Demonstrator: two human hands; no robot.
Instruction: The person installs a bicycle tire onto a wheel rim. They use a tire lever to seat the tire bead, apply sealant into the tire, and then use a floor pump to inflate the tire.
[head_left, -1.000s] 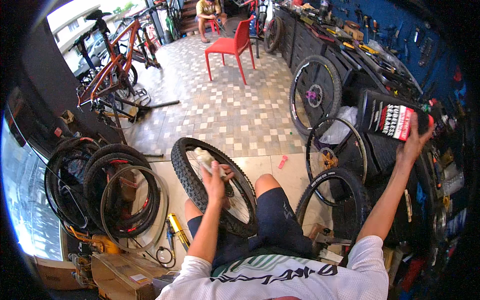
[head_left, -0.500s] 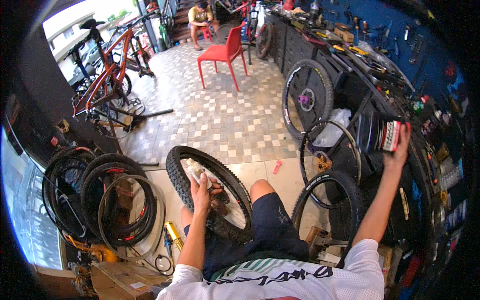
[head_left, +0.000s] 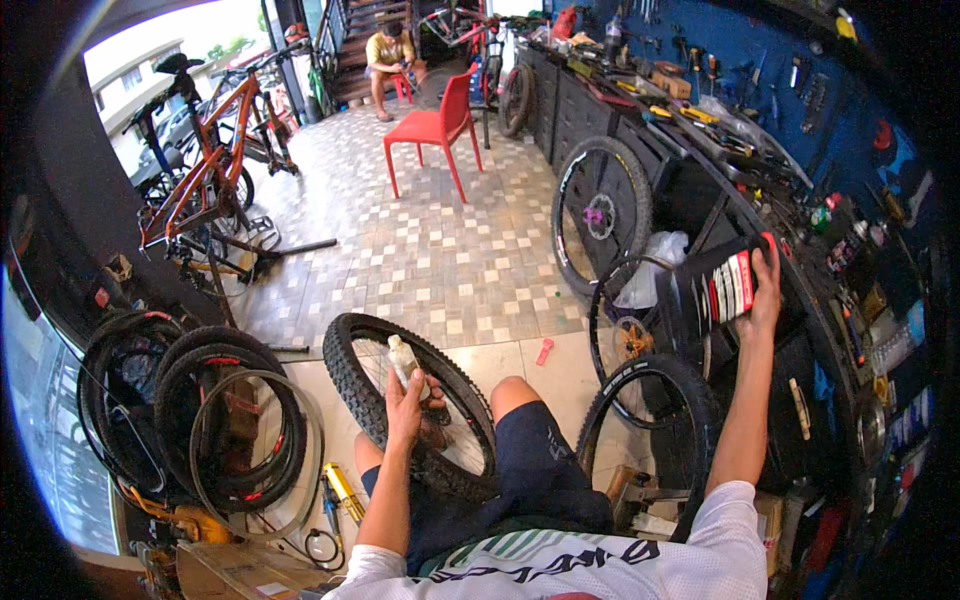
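My left hand (head_left: 407, 405) is closed round a small whitish bottle (head_left: 404, 358), held upright over the wheel. That wheel (head_left: 350, 377), with a knobby black tire, leans tilted across my lap between my legs; its spokes show below the bottle. Out to the right, my right hand (head_left: 762, 290) grips a black bundle with a red and white label (head_left: 705, 288). The fingers wrap its right end. Its exact kind I cannot make out. Under the bundle stands a loose black tire (head_left: 700, 400), beside a thin wheel rim (head_left: 597, 325).
Several tires (head_left: 170, 430) are heaped at the left, near a yellow cylinder (head_left: 343, 490). An orange bike frame (head_left: 228, 140) stands behind. A red chair (head_left: 432, 128) and a seated person (head_left: 388, 62) are farther back. A tool-covered bench (head_left: 720, 150) lines the right; another wheel (head_left: 645, 190) leans there.
My right hand has brought the bundle slightly left and turned it so its label shows more. The bottle stands more upright in my left hand. The whole view has shifted a little.
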